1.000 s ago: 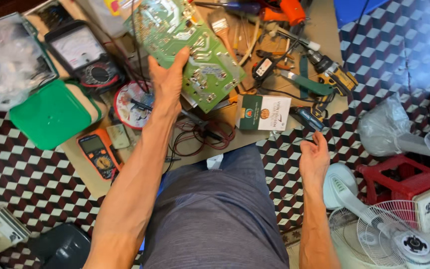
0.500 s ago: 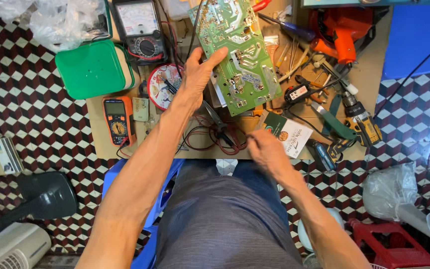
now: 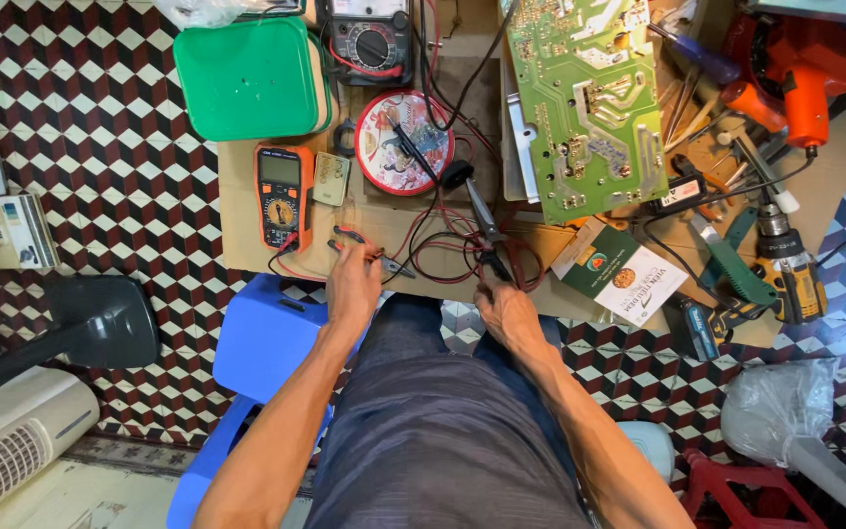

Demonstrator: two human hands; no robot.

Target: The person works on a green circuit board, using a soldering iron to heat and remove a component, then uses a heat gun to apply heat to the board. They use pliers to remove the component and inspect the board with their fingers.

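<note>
A thin red-tipped meter probe (image 3: 359, 238) lies across the near edge of the brown cardboard sheet (image 3: 247, 211), right under the fingertips of the person's left hand (image 3: 354, 284). Those fingers are drawn narrowly together and pinch the probe's slim shaft. Its red lead curls away into a tangle of red and black wires (image 3: 443, 245) between the two hands.

The right hand (image 3: 509, 312) rests at the cardboard's near edge, its fingers closed narrowly around the black handle of a slim pointed tool (image 3: 482, 220) whose far end reaches up toward the round red tin lid (image 3: 405, 143). Whether that tool is the second probe or a soldering iron cannot be told.

Just left of the left hand lies an orange handheld digital multimeter (image 3: 282, 194). Beyond it sits a green square plastic box (image 3: 252, 78) and a black analog meter with a dial (image 3: 372, 39). A large green printed circuit board (image 3: 589, 103) lies to the upper right, solder side up, with an orange power drill (image 3: 800, 78) beyond. The person sits on a blue plastic stool (image 3: 266, 338) on chequered floor tiles (image 3: 110, 167).
</note>
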